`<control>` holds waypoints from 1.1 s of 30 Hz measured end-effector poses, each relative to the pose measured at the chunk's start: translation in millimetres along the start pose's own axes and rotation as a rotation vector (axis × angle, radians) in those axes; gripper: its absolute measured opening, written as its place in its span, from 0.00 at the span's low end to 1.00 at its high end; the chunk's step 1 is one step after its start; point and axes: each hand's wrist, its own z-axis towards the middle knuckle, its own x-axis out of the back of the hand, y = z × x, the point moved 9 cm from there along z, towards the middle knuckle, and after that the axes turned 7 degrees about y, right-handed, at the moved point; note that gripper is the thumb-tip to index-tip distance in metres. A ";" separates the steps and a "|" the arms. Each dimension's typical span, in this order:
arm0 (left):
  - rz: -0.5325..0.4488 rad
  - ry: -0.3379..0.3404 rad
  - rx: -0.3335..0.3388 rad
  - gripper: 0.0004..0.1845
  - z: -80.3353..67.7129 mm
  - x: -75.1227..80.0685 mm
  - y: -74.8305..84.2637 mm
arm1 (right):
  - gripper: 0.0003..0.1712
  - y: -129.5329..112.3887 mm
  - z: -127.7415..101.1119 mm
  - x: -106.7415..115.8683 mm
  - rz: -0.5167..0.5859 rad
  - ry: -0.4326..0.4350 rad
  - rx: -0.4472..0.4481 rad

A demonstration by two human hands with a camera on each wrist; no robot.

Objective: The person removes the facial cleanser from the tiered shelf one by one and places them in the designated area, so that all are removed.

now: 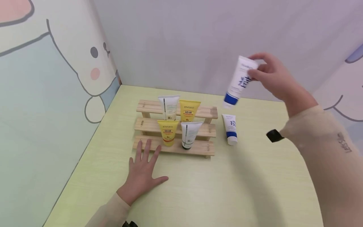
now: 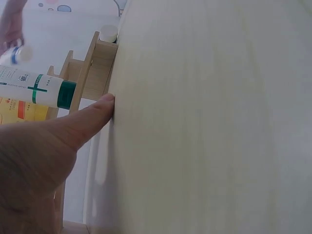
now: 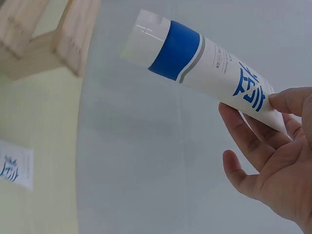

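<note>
The right hand (image 1: 272,78) is up in the air at the upper right of the frame. Its fingers (image 3: 287,100) pinch the flat end of a white and blue tube (image 1: 239,81), and the tube hangs down with its blue cap end lowest. The tube is high above the counter (image 1: 227,189), touching nothing but the hand. In the right wrist view the same tube (image 3: 204,66) slants across the top of the frame, and the thumb and fingers are curled onto its far end.

A second white and blue tube (image 1: 230,129) lies flat on the counter, just to the right of the wooden rack (image 1: 175,146) (it is almost under the tube in the air).

The left hand (image 1: 144,171) lies flat on the counter at the lower middle of the frame. Its fingers are straight and spread wide, and they hold nothing. The fingertips reach up to the front edge of the rack's lowest step; I cannot tell if they touch it. In the left wrist view the thumb (image 2: 92,114) rests against the counter.

The rack has three steps and sits in the middle of the frame. Four tubes stand on it. At the back are a white tube (image 1: 168,107) and a yellow tube (image 1: 189,110). In front are another yellow tube (image 1: 168,132) and a white tube with a green cap (image 1: 189,135).
</note>
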 end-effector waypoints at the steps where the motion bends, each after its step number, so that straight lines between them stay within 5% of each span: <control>1: -0.002 -0.001 0.001 0.61 0.1 -0.4 -0.2 | 0.31 15.0 -2.3 4.3 -0.026 -0.015 -0.014; 9: -0.011 0.000 0.000 0.61 0.7 -0.5 0.2 | 0.33 146.4 -12.8 -22.0 -0.183 -0.239 -0.126; 15: -0.022 -0.001 0.005 0.60 1.0 0.9 1.3 | 0.31 210.6 -13.8 -49.6 -0.261 -0.336 -0.213; 26: -0.018 -0.020 0.011 0.61 0.4 -2.0 2.7 | 0.36 253.5 -11.2 -62.0 -0.315 -0.186 -0.345; 33: -0.011 -0.005 0.005 0.61 0.6 -0.5 2.0 | 0.37 234.3 -15.7 -53.2 -0.428 -0.204 -0.268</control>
